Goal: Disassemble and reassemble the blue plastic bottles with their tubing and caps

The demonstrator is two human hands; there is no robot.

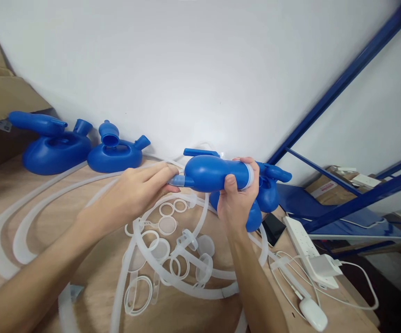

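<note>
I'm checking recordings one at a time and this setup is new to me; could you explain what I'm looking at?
There is no machine here, just a person's two bare hands. The single picture comes from a camera worn on the head, looking forward and down. The right hand holds a blue plastic piece around its pale-ringed end, while the fingers of the left hand pinch the clear tip at the other end. On the wooden table lie pale hoses, clear caps, a phone and a white power strip. Blue bottles stand near the wall.
</note>
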